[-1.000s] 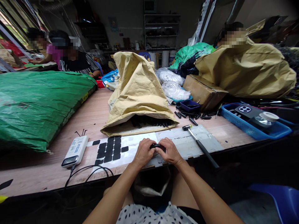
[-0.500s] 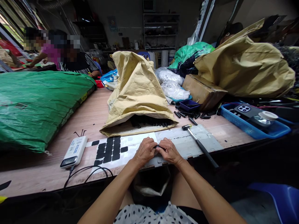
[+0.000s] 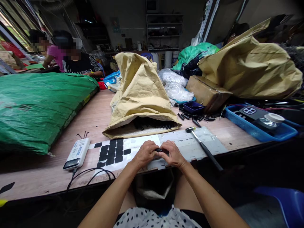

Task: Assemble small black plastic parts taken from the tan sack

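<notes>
My left hand and my right hand meet over the near edge of the wooden table, both pinching one small black part between the fingertips. Most of the part is hidden by my fingers. Under my hands lies a grey metal plate. Left of them a white sheet carries several black square pads. A small hammer lies on the plate to the right of my right hand.
A tan paper sack lies open toward me with black parts spilling inside. A white power bank with a cable sits left. A green sack, a blue tray, a cardboard box and two people at the far left surround the table.
My hands stay together on the small black part, with only slight finger shifts. The people at the far left have moved a little.
</notes>
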`<action>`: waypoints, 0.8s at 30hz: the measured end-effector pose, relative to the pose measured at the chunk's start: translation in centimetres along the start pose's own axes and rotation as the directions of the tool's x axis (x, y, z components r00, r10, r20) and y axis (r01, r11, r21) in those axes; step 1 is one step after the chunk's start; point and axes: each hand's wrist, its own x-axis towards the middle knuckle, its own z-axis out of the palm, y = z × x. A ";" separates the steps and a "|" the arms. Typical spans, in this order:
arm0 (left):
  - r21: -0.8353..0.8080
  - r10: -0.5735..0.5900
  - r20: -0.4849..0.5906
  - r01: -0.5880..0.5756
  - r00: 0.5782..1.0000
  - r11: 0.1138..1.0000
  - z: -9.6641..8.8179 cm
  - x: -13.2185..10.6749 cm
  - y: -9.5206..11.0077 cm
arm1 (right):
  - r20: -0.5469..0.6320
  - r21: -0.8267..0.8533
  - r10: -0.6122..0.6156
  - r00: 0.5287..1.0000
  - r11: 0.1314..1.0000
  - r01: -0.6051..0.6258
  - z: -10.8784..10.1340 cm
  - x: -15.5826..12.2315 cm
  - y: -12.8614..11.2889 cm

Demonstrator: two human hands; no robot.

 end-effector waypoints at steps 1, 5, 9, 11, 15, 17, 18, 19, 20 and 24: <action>0.020 0.011 0.003 -0.011 1.000 1.000 0.0 0.0 0.0 | 0.008 -0.004 0.002 1.000 1.000 -0.002 0.0 0.0 0.0; 0.074 0.059 -0.008 -0.058 0.998 0.996 0.3 0.0 0.0 | 0.030 -0.013 0.009 0.999 1.000 -0.008 0.1 0.1 0.2; 0.101 0.082 -0.043 -0.077 0.996 0.992 0.7 0.1 0.2 | 0.032 0.009 0.011 0.999 1.000 -0.011 0.3 0.1 0.7; 0.110 0.079 -0.052 -0.073 0.995 0.991 0.9 0.2 0.3 | 0.023 0.026 0.012 1.000 1.000 -0.013 0.3 0.1 0.9; 0.133 0.073 -0.045 -0.066 0.996 0.989 1.3 0.4 0.4 | 0.026 0.029 0.017 1.000 0.999 -0.018 0.2 0.2 0.9; 0.132 0.068 -0.047 -0.061 0.997 0.989 1.5 0.4 0.3 | 0.038 0.019 0.017 0.999 1.000 -0.018 0.1 0.2 0.9; 0.124 0.063 -0.052 -0.057 0.997 0.991 1.6 0.3 0.3 | 0.043 0.015 0.016 0.999 1.000 -0.016 0.1 0.2 0.8; 0.111 0.058 -0.061 -0.051 0.996 0.993 1.6 0.2 0.3 | 0.046 0.013 0.013 0.999 1.000 -0.013 0.1 0.2 0.8; 0.093 0.053 -0.073 -0.046 0.996 0.995 1.7 0.1 0.3 | 0.044 0.012 0.008 0.999 1.000 -0.009 0.1 0.2 0.8; -0.043 0.021 -0.143 -0.027 0.989 0.999 1.4 -0.1 0.4 | -0.014 0.039 0.001 1.000 0.999 0.000 0.2 0.2 0.7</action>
